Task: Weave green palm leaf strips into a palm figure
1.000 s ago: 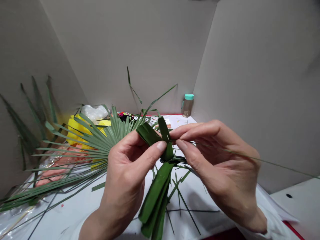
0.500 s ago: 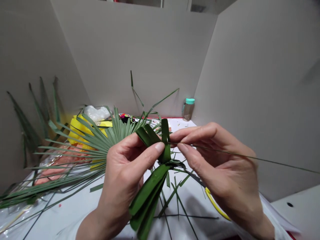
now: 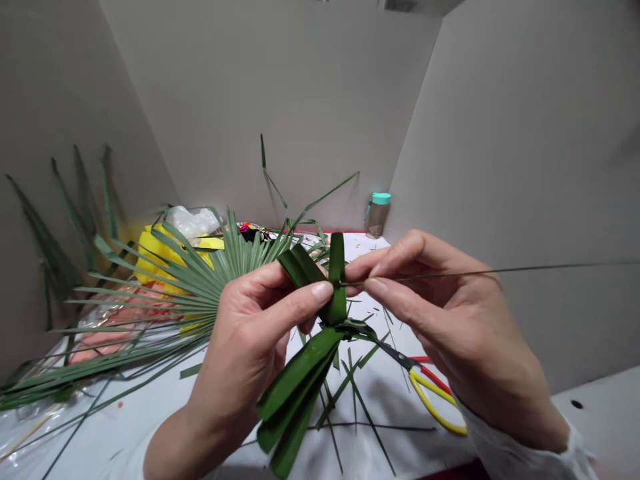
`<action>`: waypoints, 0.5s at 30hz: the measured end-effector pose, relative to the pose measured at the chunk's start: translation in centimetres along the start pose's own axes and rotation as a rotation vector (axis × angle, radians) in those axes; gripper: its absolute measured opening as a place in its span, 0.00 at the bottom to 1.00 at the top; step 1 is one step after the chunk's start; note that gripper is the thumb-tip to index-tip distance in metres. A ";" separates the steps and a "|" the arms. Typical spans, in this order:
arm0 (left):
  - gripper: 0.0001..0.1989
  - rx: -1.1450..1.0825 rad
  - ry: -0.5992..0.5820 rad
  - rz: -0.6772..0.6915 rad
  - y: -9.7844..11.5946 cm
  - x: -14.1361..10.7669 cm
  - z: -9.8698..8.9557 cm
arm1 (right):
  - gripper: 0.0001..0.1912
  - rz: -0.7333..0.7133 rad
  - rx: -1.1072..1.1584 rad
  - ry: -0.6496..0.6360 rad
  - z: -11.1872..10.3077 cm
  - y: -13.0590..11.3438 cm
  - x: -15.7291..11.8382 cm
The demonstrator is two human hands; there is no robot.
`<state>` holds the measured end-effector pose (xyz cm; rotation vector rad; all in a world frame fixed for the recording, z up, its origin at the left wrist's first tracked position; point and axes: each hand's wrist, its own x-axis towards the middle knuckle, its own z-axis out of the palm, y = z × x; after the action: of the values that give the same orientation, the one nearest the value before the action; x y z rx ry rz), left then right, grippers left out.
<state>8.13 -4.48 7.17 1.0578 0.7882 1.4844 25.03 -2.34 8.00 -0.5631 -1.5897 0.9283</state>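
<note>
My left hand (image 3: 255,333) is closed on a bundle of folded green palm leaf strips (image 3: 300,380), its thumb pressing where the loops cross. Flat leaf ends fan out below a tied waist, and several loops stick up above the thumb. Between thumb and forefinger, my right hand (image 3: 435,307) pinches a thin leaf strip (image 3: 525,269), which runs from the crossing out to the right. Scissors (image 3: 425,383) with red and yellow handles lie on the table under my right hand, their blade tips hidden behind the bundle.
A large palm fan leaf (image 3: 200,307) spreads across the left of the white table (image 3: 165,407). Behind it are a yellow bag (image 3: 157,257) and a clear plastic bag (image 3: 193,221). A bottle (image 3: 379,217) with a teal lid stands at the back. Cut strips (image 3: 355,393) lie below the bundle. Grey panels enclose three sides.
My right hand has shifted slightly, and the thin strip's free end has swung upward on the right. More of the scissors shows now. My left hand keeps its grip on the bundle.
</note>
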 end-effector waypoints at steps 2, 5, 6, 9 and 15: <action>0.02 -0.043 -0.021 -0.024 0.1 0.1 0.0 | 0.07 0.110 0.123 -0.012 0.1 0.0 0.2; 0.05 -0.045 -0.018 -0.052 0.1 0.2 0.0 | 0.07 0.192 0.236 -0.008 0.1 -0.1 0.5; 0.05 -0.031 -0.017 -0.052 0.2 0.2 0.0 | 0.07 0.204 0.257 -0.015 0.1 -0.1 0.5; 0.05 0.022 -0.026 -0.037 0.2 0.0 -0.1 | 0.06 0.227 0.302 -0.059 -0.3 -0.1 0.5; 0.03 0.014 -0.032 -0.039 -0.1 -0.2 -0.1 | 0.06 0.233 0.300 -0.091 -0.7 0.0 0.6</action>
<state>8.05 -4.60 6.97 1.0686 0.7938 1.4281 25.51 -1.68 8.36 -0.5054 -1.4478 1.3578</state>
